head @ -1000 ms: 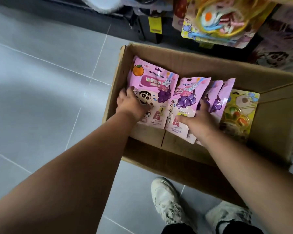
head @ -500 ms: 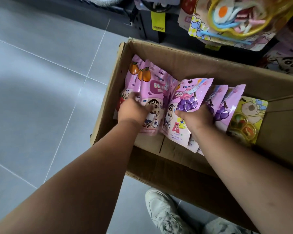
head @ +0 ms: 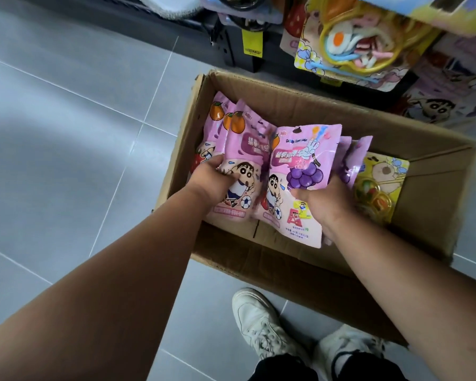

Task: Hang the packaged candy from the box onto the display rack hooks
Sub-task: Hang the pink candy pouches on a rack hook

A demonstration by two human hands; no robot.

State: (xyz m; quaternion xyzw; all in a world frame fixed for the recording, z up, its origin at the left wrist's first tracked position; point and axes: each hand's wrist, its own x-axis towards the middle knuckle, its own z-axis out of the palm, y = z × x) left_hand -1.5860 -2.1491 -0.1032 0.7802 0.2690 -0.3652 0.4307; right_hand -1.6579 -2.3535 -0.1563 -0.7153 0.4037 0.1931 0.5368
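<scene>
Over the cardboard box on the grey tile floor, the person's left hand has its fingers curled round the orange-print candy packs and the right hand grips the grape-print candy packs, all inside the box beside a yellow pack.

One head-worn wide-angle view looks steeply down, close above the box on the floor.

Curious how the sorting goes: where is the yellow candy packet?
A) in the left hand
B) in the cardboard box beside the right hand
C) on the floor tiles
B: the yellow packet lies in the cardboard box, just beyond the right hand, which grips pink packets.
</scene>
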